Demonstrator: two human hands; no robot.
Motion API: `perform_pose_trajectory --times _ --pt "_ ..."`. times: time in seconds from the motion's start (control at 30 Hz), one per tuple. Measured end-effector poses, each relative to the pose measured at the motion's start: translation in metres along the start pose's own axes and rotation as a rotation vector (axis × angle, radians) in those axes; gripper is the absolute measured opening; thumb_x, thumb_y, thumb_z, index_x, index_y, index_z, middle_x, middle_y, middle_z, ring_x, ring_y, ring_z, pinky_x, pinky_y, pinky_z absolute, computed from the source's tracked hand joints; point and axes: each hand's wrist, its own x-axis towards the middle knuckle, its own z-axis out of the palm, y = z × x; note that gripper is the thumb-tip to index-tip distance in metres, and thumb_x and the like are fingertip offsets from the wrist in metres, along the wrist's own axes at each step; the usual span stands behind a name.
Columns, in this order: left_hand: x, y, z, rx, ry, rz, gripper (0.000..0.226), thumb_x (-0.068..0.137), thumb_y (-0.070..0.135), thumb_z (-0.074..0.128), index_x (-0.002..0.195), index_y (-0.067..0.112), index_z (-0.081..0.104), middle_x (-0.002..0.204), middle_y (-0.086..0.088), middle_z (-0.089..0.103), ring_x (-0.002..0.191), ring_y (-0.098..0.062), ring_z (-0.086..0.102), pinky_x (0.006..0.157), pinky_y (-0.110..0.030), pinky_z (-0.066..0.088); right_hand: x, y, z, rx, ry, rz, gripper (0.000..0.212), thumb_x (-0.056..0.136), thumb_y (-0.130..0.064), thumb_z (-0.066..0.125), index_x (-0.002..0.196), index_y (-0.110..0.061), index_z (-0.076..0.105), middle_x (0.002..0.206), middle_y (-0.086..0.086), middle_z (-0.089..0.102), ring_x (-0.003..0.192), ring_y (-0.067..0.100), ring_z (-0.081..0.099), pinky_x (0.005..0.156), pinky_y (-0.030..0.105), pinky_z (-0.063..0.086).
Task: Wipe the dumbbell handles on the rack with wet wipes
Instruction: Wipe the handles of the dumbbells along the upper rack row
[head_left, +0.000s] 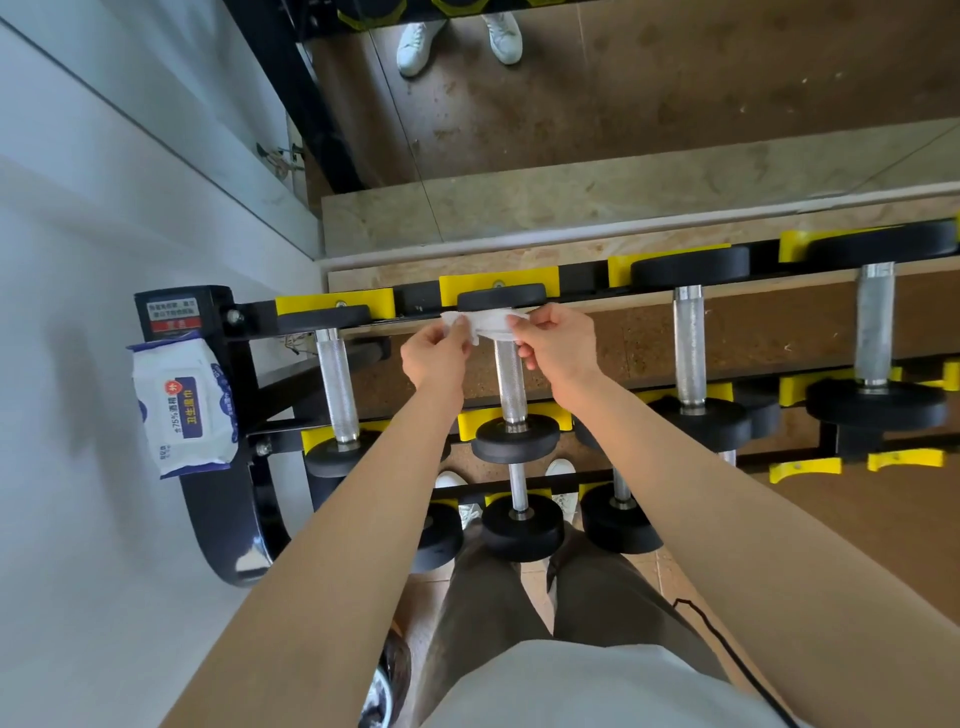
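Your thin white wet wipe (491, 323) is stretched between your left hand (434, 356) and right hand (560, 345), each pinching one end, over the knurled steel dumbbell handle (510, 387) that runs back between your wrists. Pull too taut and it may tear, or slip from a pinch before it wraps the bar.

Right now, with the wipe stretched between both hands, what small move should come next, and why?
Probably wrap the wipe round the handle under it: the left hand and right hand pinch its ends, holding it flat across the handle's far end.
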Motion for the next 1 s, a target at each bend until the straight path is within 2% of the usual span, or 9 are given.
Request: perform_pose_trajectory --times 0.07,0.17,0.23,0.47,0.53,0.67,0.77,0.87,1.0 --pt "0.000 0.002 -0.001 -0.027 -0.073 -0.048 0.015 0.092 0.021 0.075 0.078 0.014 0.072 0.075 -0.001 0.071 0.070 -0.010 0.065 0.072 -0.023 0.056 0.001 -0.004 -0.002 -0.027 0.005 -0.022 0.012 0.090 -0.015 0.073 0.084 -0.010 0.064 0.070 0.006 0.066 0.055 0.010 0.057 0.048 0.021 0.047" --pt "-0.006 0.008 -0.002 -0.060 -0.281 0.041 0.014 0.092 0.019 0.074 0.082 0.010 0.070 0.070 -0.002 0.064 0.061 -0.008 0.058 0.065 -0.019 0.051 0.006 -0.001 -0.019 -0.007 0.146 0.005 0.010 0.091 -0.017 0.072 0.093 -0.009 0.067 0.073 0.004 0.067 0.056 0.007 0.059 0.052 0.020 0.051" --pt "-0.010 0.007 -0.003 -0.018 -0.295 0.096 0.015 0.090 0.020 0.077 0.080 0.012 0.070 0.067 0.000 0.063 0.062 -0.010 0.058 0.069 -0.022 0.055 0.008 0.004 -0.027 0.017 0.201 0.039 0.012 0.091 -0.017 0.072 0.096 -0.007 0.067 0.074 0.004 0.067 0.056 0.008 0.059 0.053 0.021 0.051" --pt "0.000 -0.022 -0.022 0.159 -0.097 -0.021 0.010 0.089 0.024 0.078 0.083 0.019 0.071 0.081 -0.002 0.072 0.073 -0.013 0.067 0.078 -0.031 0.061 -0.009 0.012 -0.015 -0.136 -0.076 -0.043 0.009 0.090 -0.012 0.072 0.091 -0.010 0.063 0.079 0.011 0.070 0.058 0.010 0.061 0.050 0.019 0.050" --pt "-0.003 -0.023 -0.023 0.156 -0.144 -0.007 0.008 0.089 0.022 0.078 0.087 0.018 0.072 0.081 -0.001 0.073 0.072 -0.012 0.067 0.081 -0.032 0.062 -0.009 0.014 -0.022 -0.157 -0.045 -0.050 0.009 0.091 -0.013 0.071 0.093 -0.010 0.063 0.082 0.011 0.070 0.060 0.011 0.062 0.053 0.020 0.051" --pt "-0.015 -0.019 -0.026 0.174 -0.288 0.078 0.005 0.091 0.018 0.075 0.088 0.016 0.071 0.080 -0.002 0.071 0.069 -0.011 0.063 0.073 -0.026 0.056 -0.007 0.023 -0.041 -0.151 0.025 -0.030 0.012 0.091 -0.016 0.071 0.098 -0.008 0.065 0.086 0.008 0.071 0.063 0.009 0.063 0.055 0.019 0.051" --pt "-0.010 -0.025 -0.034 0.213 -0.250 0.051 0.004 0.092 0.018 0.075 0.090 0.015 0.072 0.082 -0.005 0.071 0.069 -0.012 0.062 0.070 -0.026 0.054 -0.014 0.028 -0.039 -0.168 -0.082 -0.017 0.011 0.091 -0.014 0.071 0.097 -0.007 0.065 0.083 0.007 0.070 0.061 0.008 0.063 0.053 0.020 0.051" --pt "-0.006 -0.034 -0.039 0.310 -0.204 0.059 0.012 0.089 0.021 0.077 0.095 0.012 0.073 0.088 -0.005 0.072 0.076 -0.015 0.066 0.076 -0.030 0.056 -0.022 0.030 -0.037 -0.147 -0.190 0.011 0.011 0.090 -0.011 0.072 0.096 -0.006 0.064 0.073 0.006 0.067 0.060 0.013 0.060 0.051 0.022 0.049" --pt "-0.018 -0.042 -0.043 0.480 -0.393 0.150 0.018 0.086 0.027 0.079 0.097 0.013 0.074 0.086 0.000 0.070 0.079 -0.014 0.062 0.071 -0.025 0.047 -0.020 0.036 -0.061 -0.207 -0.146 0.003 0.013 0.088 -0.012 0.075 0.094 -0.005 0.065 0.071 0.006 0.066 0.056 0.010 0.060 0.051 0.023 0.048"
